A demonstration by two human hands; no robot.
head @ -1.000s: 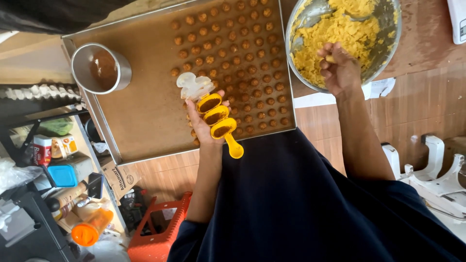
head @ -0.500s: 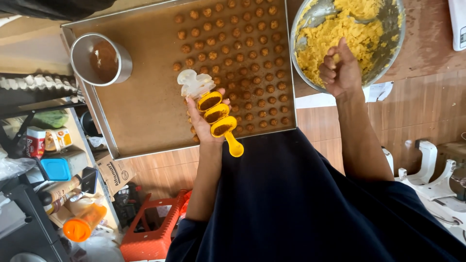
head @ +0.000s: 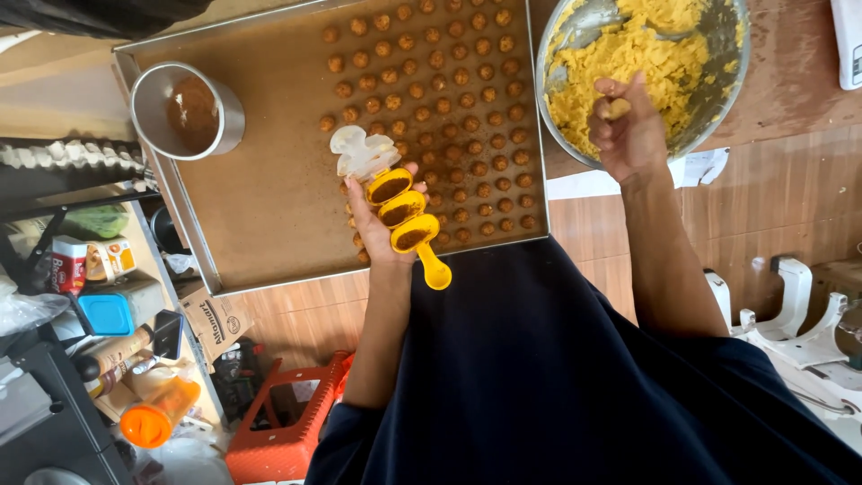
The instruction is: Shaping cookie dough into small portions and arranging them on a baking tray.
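Barely moved since half a second back: left hand [head: 382,224] same spot over the tray [head: 269,216], grip closed round the yellow mould [head: 404,216], three cups open upward. Further out, right hand [head: 628,126] pinching a dough lump [head: 616,109] at the bowl [head: 718,54]. Rows of balls [head: 449,108] unchanged.

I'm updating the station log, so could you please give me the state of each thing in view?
Left hand: holds yellow mould.
Yellow mould: open, three cups filled.
Right hand: pinching yellow dough.
Steel bowl: partly full of dough.
Baking tray: right half covered with balls.
Metal cup: holds brown powder.
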